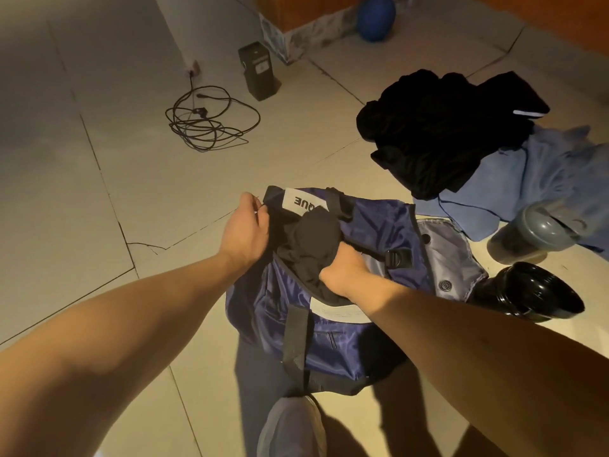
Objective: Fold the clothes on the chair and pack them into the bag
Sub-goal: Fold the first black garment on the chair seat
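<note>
Bag [372, 232]: we see it on the tile floor [99, 192], centre-near, mouth open and facing up; blue, black straps, white label at the far rim.
Garment [313, 245]: black bundle half inside the bag mouth, top still bulging above the rim.
Left hand [245, 229]: at the bag's far-left rim, fingers curled narrow, pinching the black rim edge beside the label; we read it as holding the mouth open.
Right hand [344, 273]: on the near-right side of the garment, fingers wrapped down around the cloth; fingertips hidden in the fabric, so the cloth sits under and between the fingers.
Pile [438, 133]: black clothes far right on the floor, lying over blue cloth [543, 173]; well apart from both hands.
Right of bag: clear cup [530, 235] and black tumbler [530, 293], both tipped on their sides.
Far left: coiled cable [211, 122], black box [258, 70] just beyond it.
Far: blue ball [375, 18] at the wall.
Near: shoe [291, 427] just below the bag.
</note>
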A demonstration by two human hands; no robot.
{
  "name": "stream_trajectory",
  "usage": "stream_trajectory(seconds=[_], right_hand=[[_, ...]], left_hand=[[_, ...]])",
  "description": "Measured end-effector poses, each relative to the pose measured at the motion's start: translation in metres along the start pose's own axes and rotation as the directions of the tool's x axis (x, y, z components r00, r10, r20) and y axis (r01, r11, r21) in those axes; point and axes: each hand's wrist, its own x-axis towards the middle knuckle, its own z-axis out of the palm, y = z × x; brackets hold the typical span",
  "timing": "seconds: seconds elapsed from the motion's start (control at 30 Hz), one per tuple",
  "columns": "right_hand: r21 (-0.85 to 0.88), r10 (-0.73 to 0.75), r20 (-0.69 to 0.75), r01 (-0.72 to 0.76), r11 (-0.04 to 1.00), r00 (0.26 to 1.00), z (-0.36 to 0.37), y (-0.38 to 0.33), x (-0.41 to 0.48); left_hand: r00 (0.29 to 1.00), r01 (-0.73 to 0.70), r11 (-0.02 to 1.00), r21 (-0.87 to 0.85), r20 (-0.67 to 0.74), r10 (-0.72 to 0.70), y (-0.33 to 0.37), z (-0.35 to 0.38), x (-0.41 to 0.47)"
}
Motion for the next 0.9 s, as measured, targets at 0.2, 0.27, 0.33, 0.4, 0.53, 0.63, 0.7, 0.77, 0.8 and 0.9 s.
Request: stream_trajectory(seconds=[0.2,0.27,0.33,0.4,0.53,0.63,0.7,0.77,0.8,0.9], right_hand=[[0.000,-0.025,0.094,0.025,1.000,0.995,0.000,-0.004,0.014],[0.157,0.027,-0.047,-0.019,0.987,0.999,-0.004,-0.005,0.017],[0.252,0.043,-0.145,-0.005,0.968,0.988,-0.005,-0.004,0.018],[0.296,0.044,-0.184,0.013,0.955,0.982,-0.005,-0.003,0.019],[0.293,0.053,-0.133,-0.012,0.956,0.990,0.000,-0.006,0.018],[0.296,0.120,-0.118,-0.080,0.952,0.986,0.002,-0.006,0.016],[0.309,0.159,-0.101,-0.121,0.943,0.982,0.004,-0.007,0.017],[0.345,0.198,-0.067,-0.164,0.924,0.978,0.006,-0.008,0.019],[0.366,0.209,-0.050,-0.177,0.914,0.977,0.006,-0.008,0.019],[0.379,0.219,-0.033,-0.191,0.905,0.975,0.008,-0.008,0.018]], left_hand=[[0.999,0.037,0.999,-0.011,-0.032,-0.038,0.009,0.003,0.003],[0.999,0.044,0.998,0.048,0.017,-0.045,0.006,0.001,0.004],[0.993,-0.113,0.979,0.170,0.003,0.114,0.001,0.000,0.000],[0.919,-0.391,0.875,0.285,0.064,0.390,-0.001,0.000,-0.008],[0.782,-0.617,0.727,0.302,0.334,0.526,0.003,0.003,-0.034],[0.748,-0.647,0.699,0.304,0.430,0.506,-0.006,0.001,-0.046],[0.673,-0.711,0.634,0.305,0.559,0.485,-0.014,-0.003,-0.050],[0.604,-0.763,0.572,0.302,0.649,0.463,-0.020,-0.009,-0.051],[0.578,-0.786,0.535,0.310,0.678,0.455,-0.023,-0.013,-0.049],[0.526,-0.839,0.394,0.376,0.748,0.405,-0.030,-0.019,-0.046]])
